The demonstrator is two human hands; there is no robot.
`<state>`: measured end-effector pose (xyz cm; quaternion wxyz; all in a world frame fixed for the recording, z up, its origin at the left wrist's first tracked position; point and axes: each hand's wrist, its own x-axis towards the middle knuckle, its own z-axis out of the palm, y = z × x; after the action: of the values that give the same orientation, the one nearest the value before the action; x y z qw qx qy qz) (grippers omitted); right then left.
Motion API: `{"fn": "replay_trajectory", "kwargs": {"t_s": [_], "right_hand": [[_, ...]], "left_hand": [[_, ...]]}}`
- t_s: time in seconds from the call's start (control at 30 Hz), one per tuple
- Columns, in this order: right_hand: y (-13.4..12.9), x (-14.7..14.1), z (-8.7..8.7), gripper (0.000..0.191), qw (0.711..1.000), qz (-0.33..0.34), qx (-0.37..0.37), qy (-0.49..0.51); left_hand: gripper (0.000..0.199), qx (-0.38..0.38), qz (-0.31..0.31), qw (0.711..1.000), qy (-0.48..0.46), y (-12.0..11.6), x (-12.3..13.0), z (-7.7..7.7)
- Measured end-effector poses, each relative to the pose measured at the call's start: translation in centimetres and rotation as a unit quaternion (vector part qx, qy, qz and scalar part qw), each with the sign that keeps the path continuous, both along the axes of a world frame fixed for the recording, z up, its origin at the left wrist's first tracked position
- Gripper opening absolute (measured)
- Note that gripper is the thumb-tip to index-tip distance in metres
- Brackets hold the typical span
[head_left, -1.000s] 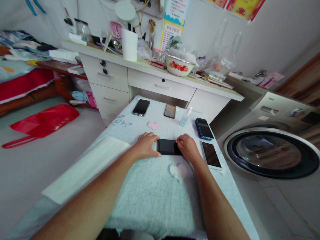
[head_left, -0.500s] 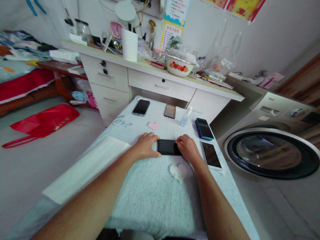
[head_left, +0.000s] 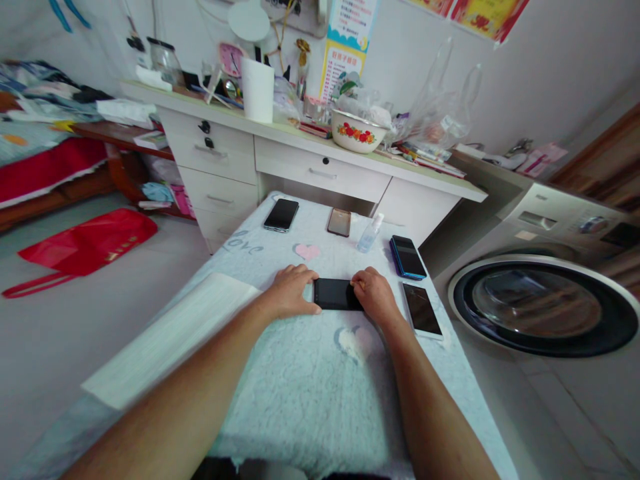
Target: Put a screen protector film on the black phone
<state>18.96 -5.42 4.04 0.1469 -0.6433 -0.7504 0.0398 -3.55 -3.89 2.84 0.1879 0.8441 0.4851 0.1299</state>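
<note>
A black phone (head_left: 334, 294) lies sideways on the cloth-covered table (head_left: 300, 387), screen up. My left hand (head_left: 293, 291) grips its left end, thumb at the near corner and fingers at the far one. Over the phone's right end rests my right hand (head_left: 373, 293), its fingers curled together in a pinch; what they hold, if anything, is too small to make out. A white-framed phone (head_left: 423, 311) is right of my right hand, with a blue-edged phone (head_left: 407, 257) beyond it.
Toward the table's far side are another phone (head_left: 281, 215), a phone case (head_left: 339, 222) and a clear spray bottle (head_left: 370, 233). A long pale sheet (head_left: 173, 340) lies at the left. Behind stands a white desk (head_left: 215, 150); a washing machine (head_left: 545, 300) is at the right.
</note>
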Motion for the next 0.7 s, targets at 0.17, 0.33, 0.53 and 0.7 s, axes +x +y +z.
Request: {"fn": "replay_trajectory", "kwargs": {"t_s": [0.17,0.33,0.53,0.7], "right_hand": [[0.0,0.1,0.0,0.018,1.000,-0.009,0.002,0.000],[0.2,0.5,0.1,0.017,1.000,-0.030,0.001,-0.001],[0.6,1.2,-0.2,0.018,0.998,-0.064,0.002,-0.010],[0.8,1.6,-0.4,0.020,0.996,-0.086,0.007,-0.011]], "left_hand": [[0.062,-0.002,0.001,1.000,0.001,0.0,0.0,0.1],[0.061,-0.005,0.001,1.000,0.000,-0.1,0.0,0.2],[0.060,-0.001,-0.002,1.000,-0.007,0.0,0.0,0.0],[0.061,-0.003,-0.002,1.000,-0.008,-0.1,0.0,0.1]]}}
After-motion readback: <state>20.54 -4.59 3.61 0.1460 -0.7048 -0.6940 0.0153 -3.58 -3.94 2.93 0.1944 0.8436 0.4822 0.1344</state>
